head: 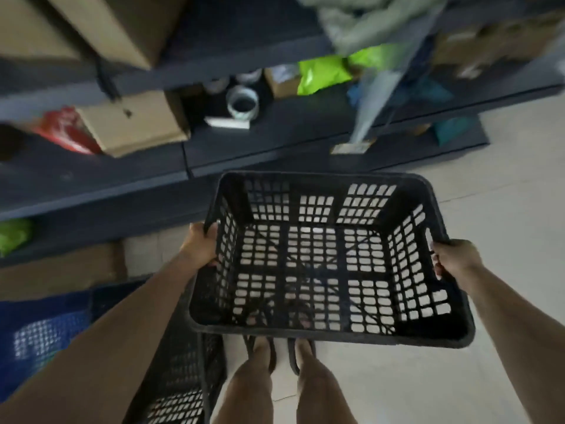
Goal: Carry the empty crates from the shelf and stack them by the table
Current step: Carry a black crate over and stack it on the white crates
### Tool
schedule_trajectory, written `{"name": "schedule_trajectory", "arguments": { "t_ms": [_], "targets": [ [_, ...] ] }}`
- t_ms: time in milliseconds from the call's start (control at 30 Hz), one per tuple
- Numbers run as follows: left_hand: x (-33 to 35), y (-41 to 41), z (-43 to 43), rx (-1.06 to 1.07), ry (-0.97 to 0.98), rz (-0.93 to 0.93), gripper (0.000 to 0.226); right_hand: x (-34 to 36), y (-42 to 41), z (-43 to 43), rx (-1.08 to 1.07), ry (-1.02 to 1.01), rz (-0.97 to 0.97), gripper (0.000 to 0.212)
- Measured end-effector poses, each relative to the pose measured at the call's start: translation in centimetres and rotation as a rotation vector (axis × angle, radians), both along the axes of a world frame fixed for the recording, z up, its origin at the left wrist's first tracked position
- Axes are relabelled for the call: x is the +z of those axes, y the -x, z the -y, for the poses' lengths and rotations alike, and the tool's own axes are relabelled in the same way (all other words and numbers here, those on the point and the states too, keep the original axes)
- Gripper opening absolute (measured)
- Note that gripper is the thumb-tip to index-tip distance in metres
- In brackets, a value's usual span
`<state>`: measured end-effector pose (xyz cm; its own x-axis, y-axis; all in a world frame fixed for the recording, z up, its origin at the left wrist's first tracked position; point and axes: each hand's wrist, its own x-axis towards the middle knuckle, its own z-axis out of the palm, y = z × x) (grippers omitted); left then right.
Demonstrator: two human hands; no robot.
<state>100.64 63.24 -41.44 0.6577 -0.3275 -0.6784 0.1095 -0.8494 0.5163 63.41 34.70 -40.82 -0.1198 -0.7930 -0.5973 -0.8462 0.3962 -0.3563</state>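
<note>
I hold an empty black plastic crate [324, 179] with lattice walls level in front of me, above the pale floor. My left hand [200, 244] grips its left rim and my right hand [455, 257] grips its right rim. Through the open bottom I see my feet. A second black crate [180, 381] stands on the floor beside my left leg, partly hidden by my left arm. The dark shelf unit [275, 154] runs across the top of the view, just beyond the crate.
The shelves carry cardboard boxes [134, 123], a red bag [65, 130], a tape roll [243, 104] and green packets [324, 73]. A blue mesh crate [42, 332] and a flat cardboard piece [61, 270] lie at the lower left. Pale tiled floor [504, 185] spreads to the right.
</note>
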Motion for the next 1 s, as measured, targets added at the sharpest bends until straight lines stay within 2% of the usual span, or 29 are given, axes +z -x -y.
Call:
{"name": "schedule_trajectory", "arguments": {
  "t_ms": [100,300,567,733,900,1000],
  "targets": [
    [6.5,1.8,4.7,-0.166,0.009,0.025,0.033,7.0,5.1,1.1,-0.079,-0.001,0.05,0.021],
    [14.6,9.9,16.8,-0.294,0.08,0.048,0.032,15.4,17.4,3.8,-0.212,0.053,0.098,0.02],
    [20.4,29.0,35.5,-0.458,0.2,0.039,0.019,21.0,37.6,11.3,-0.436,0.103,0.129,0.019],
    [24.6,40.4,46.7,-0.524,0.277,0.012,0.018,24.7,49.1,17.0,-0.629,0.224,0.195,0.019],
    [28.1,48.7,56.5,-0.597,0.365,-0.012,0.026,27.5,56.6,21.7,-0.781,0.299,0.272,0.019],
    [29.2,51.9,62.2,-0.632,0.373,0.013,0.027,28.1,59.1,25.5,-0.83,0.35,0.302,0.012]
  ]
}}
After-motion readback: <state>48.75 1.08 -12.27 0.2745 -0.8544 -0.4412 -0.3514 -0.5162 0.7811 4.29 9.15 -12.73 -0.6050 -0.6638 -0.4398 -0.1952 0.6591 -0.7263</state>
